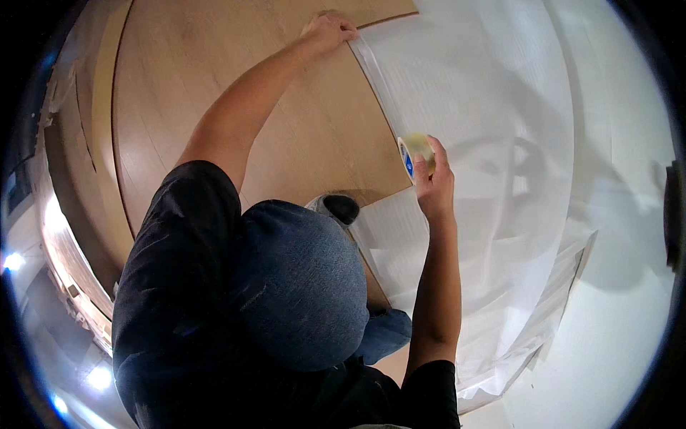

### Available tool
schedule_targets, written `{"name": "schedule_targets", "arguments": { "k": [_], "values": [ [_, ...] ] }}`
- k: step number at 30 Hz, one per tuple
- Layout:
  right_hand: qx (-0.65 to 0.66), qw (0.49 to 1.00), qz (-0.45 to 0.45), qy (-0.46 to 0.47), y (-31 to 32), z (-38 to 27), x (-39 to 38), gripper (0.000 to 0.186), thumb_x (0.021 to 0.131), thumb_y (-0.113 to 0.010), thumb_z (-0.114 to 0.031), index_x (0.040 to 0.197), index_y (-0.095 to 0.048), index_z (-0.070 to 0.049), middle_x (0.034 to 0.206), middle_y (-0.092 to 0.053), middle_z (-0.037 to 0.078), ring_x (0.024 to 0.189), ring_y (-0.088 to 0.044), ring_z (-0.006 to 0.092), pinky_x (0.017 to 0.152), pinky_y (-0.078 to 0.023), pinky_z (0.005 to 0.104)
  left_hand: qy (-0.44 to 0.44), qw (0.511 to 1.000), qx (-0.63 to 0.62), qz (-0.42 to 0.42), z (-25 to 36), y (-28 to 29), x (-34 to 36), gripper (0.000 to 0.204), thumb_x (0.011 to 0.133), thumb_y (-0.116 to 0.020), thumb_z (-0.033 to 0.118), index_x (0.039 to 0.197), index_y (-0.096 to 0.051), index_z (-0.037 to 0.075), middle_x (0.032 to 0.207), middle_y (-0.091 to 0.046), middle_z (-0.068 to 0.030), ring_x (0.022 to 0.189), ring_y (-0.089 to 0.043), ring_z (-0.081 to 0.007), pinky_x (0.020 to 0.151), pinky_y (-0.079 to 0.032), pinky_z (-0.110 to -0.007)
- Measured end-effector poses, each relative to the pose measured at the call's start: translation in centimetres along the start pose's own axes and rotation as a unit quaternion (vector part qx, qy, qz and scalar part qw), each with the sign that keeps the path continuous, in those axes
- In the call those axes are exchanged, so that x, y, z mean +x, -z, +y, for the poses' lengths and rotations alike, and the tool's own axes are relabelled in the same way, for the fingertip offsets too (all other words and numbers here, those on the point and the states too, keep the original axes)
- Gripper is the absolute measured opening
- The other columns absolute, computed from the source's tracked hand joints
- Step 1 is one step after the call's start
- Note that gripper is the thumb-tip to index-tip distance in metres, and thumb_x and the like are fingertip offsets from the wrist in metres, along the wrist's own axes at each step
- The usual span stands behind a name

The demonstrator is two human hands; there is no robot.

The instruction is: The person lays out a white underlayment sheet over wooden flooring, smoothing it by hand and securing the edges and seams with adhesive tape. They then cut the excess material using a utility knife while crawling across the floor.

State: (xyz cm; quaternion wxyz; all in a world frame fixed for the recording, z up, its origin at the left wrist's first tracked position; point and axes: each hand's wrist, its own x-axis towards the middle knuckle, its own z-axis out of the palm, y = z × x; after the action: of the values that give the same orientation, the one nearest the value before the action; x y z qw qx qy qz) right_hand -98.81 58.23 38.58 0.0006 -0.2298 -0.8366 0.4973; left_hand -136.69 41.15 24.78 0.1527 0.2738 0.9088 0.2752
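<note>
My left hand (329, 30) is at the top, fingers curled and pressed down at the corner where a wood-look board (314, 107) meets white sheeting (486, 86); what they pinch, if anything, is too small to tell. A thin translucent strip (363, 53) runs down from those fingers along the board's edge. My right hand (434, 182) grips a roll of yellowish clear tape (416, 149) with a blue label, beside that edge at centre right. My bent, denim-covered knee (293, 286) fills the lower middle, and a dark-and-grey shoe (336, 209) shows on the boards.
More wood-look boards (157, 86) cover the left, bordered by a pale strip (107, 129). Rough, torn material (75, 272) and bright lights appear along the far left. A white surface (607, 322) lies beyond the sheeting on the right, with a dark object (670, 214) at the rim.
</note>
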Motion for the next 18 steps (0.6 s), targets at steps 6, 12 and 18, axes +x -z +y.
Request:
{"name": "schedule_targets", "arguments": {
  "k": [6, 12, 18],
  "values": [
    [0.008, 0.999, -0.018, -0.033, 0.0, 1.2, 0.0, 0.043, 0.104, -0.058, -0.025, 0.141, -0.052, -0.003, 0.123, -0.068, 0.023, 0.11, -0.067, 0.0388, 0.093, -0.053, 0.0434, -0.001, 1.0, -0.001, -0.006, 2.1, 0.4, -0.7, 0.032, 0.09, -0.074, 0.038, 0.109, -0.076, 0.013, 0.114, -0.071, -0.0106, 0.108, -0.067, -0.0288, 0.094, -0.053, -0.043],
    [0.003, 1.0, -0.014, 0.013, -0.3, 1.9, 0.2, 0.044, 0.104, -0.058, -0.025, 0.141, -0.051, -0.003, 0.121, -0.068, 0.023, 0.107, -0.067, 0.0398, 0.092, -0.053, 0.0429, 0.001, 0.998, 0.058, -0.018, 3.1, 1.2, -0.7, 0.033, 0.089, -0.076, 0.036, 0.11, -0.073, 0.011, 0.111, -0.071, -0.0104, 0.109, -0.067, -0.0287, 0.091, -0.054, -0.042],
    [-0.017, 0.999, -0.027, 0.001, -0.4, 2.3, 0.7, 0.046, 0.104, -0.058, -0.027, 0.143, -0.05, -0.002, 0.125, -0.068, 0.024, 0.112, -0.066, 0.0416, 0.093, -0.052, 0.0441, 0.048, 0.998, 0.028, -0.016, 2.3, 0.7, 0.1, 0.034, 0.088, -0.076, 0.034, 0.113, -0.072, 0.011, 0.106, -0.072, -0.011, 0.107, -0.068, -0.0301, 0.089, -0.054, -0.044]
  ]
}}
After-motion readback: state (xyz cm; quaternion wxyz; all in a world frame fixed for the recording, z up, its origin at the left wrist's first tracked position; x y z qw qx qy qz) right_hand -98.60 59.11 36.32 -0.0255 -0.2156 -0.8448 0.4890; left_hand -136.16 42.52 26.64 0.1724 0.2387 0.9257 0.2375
